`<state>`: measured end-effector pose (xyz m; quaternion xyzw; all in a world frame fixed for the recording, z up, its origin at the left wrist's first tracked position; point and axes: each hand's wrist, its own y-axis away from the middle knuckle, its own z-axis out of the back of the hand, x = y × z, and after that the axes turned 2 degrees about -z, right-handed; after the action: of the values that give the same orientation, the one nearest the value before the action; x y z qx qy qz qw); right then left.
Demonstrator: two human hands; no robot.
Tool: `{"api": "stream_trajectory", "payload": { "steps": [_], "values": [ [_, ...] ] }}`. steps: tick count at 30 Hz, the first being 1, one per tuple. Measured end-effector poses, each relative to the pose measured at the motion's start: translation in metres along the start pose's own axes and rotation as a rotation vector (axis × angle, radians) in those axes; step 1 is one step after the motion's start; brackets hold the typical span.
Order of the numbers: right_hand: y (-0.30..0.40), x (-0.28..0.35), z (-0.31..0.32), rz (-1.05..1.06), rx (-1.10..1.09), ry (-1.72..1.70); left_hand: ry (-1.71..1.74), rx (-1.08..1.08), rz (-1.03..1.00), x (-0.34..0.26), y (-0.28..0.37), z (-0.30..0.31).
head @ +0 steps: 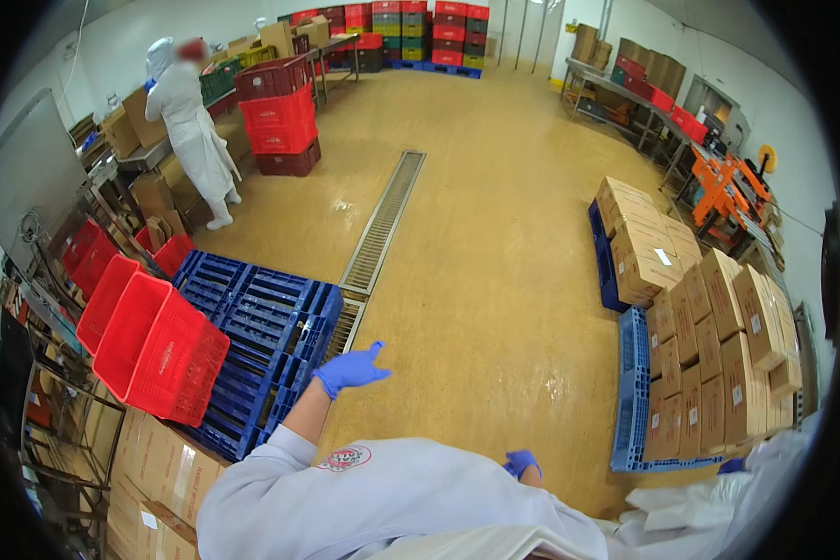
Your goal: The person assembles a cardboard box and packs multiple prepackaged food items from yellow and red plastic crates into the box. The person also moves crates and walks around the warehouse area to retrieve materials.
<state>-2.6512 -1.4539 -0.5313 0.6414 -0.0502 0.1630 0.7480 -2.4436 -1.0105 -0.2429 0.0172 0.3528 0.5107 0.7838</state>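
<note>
My left hand (353, 369), in a blue glove, is stretched forward with thumb and fingers apart and nothing in it. It appears over the yellow-brown floor (462, 301), beside the corner of a stack of blue plastic pallets (273, 308). Red plastic crates (157, 350) stand at the left side of that stack. Low by my white coat (406, 490) is my right hand (523, 463), also gloved in blue. Its fingers are partly hidden, and I see no object in it.
A floor drain grate (385, 220) runs ahead. Cartons (700, 371) sit on a light-blue pallet (630, 392) at right; more cartons (157, 469) are at lower left. A person in white (192, 133) stands by a table. White clothing (700, 504) shows at lower right.
</note>
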Motion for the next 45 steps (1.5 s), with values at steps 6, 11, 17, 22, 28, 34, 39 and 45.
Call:
{"api": "stream_trajectory", "payload": {
  "steps": [6,11,17,22,28,34,39,45],
  "values": [
    [-0.052,0.226,0.044,0.152,-0.001,0.248,0.027,-0.042,0.250,0.067,-0.090,0.075],
    [-0.131,0.361,0.062,0.361,-0.062,0.466,-0.034,-0.098,0.406,0.149,-0.171,0.144],
    [-0.179,0.490,0.101,-0.051,0.171,-0.029,0.062,-0.226,0.338,0.138,-0.332,0.271],
    [-0.160,0.634,0.113,0.157,0.011,-0.117,0.044,0.029,0.000,0.097,-0.479,0.329],
    [-0.250,0.745,0.157,-0.038,-0.004,0.117,0.051,0.070,-0.156,0.101,-0.647,0.419],
    [-0.346,0.934,0.202,0.130,0.037,0.506,-0.028,-0.086,0.120,0.189,-0.758,0.520],
    [-0.392,1.143,0.208,0.665,0.077,0.993,0.201,-0.243,0.346,0.262,-0.787,0.590],
    [-0.366,1.383,0.141,0.253,0.085,0.532,0.215,-0.262,0.596,0.381,-0.814,0.631]
  ]
}}
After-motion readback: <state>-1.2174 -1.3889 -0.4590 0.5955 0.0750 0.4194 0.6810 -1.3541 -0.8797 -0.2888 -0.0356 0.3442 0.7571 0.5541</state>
